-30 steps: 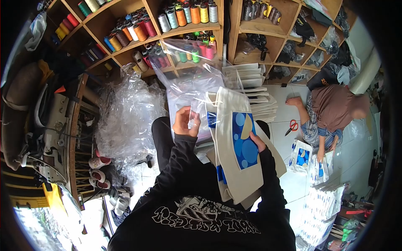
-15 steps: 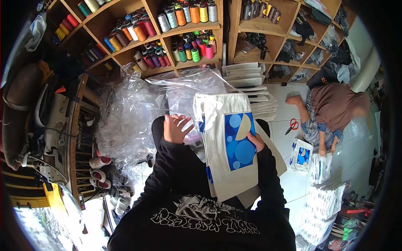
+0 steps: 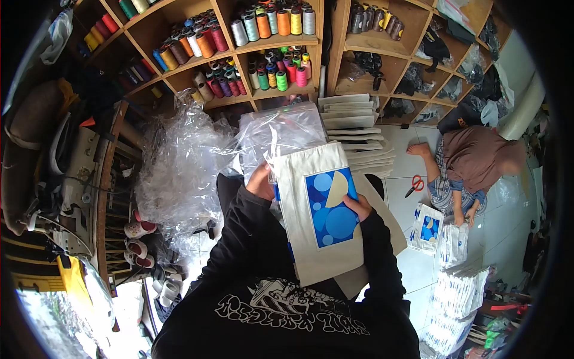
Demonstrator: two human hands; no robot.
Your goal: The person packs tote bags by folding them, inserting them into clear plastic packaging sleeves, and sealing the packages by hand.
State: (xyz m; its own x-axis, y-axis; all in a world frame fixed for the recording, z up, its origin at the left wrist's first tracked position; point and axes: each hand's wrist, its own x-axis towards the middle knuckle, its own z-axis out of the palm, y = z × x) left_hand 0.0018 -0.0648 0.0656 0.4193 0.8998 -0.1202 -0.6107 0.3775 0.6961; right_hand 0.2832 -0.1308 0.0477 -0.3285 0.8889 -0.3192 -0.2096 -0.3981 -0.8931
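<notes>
A folded cream canvas bag [image 3: 293, 227] with a blue circle-patterned panel [image 3: 332, 218] lies upright over my lap. My right hand [image 3: 359, 207] grips its right edge, thumb on the printed panel and fingers behind. At the upper left edge of the bag is my left hand [image 3: 260, 181], closed against that edge, its fingertips partly hidden behind it. Clear plastic shows beside these fingers. Just beyond the bag lies a stack of clear plastic sleeves [image 3: 281, 122]. Under my right forearm another cream piece [image 3: 385, 218] shows.
A pile of folded cream bags [image 3: 356, 128] stands beyond on the right. Crumpled clear plastic [image 3: 179, 167] heaps up on the left. Red-handled scissors [image 3: 415, 185] lie on the tiles near a seated person [image 3: 478, 155] handling packed bags [image 3: 453, 245]. Thread shelves [image 3: 272, 42] line the back.
My left hand has come from open beside the bag to its left edge. The bag has shifted slightly left, and my right hand's thumb now lies further over the panel.
</notes>
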